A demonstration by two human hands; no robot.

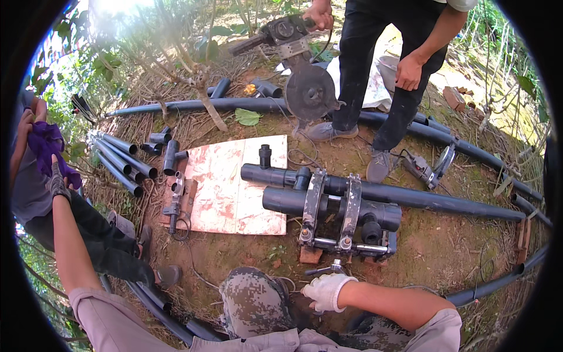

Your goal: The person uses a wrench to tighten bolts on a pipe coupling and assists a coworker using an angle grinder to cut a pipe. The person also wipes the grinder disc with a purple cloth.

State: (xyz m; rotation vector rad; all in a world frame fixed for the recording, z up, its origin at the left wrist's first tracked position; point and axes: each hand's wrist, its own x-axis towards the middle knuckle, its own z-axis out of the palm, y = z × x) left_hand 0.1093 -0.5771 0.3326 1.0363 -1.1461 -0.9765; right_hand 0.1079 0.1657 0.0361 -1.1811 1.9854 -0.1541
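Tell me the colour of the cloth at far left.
The cloth is purple, seen best in the head view.

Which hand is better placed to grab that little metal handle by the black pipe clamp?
Probably the right hand: it is close to the metal handle, while the left hand is stretched far out left, near the purple cloth.

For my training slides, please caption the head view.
White-gloved right hand near a clamp around black pipe; left hand pointing, in front of a purple cloth.
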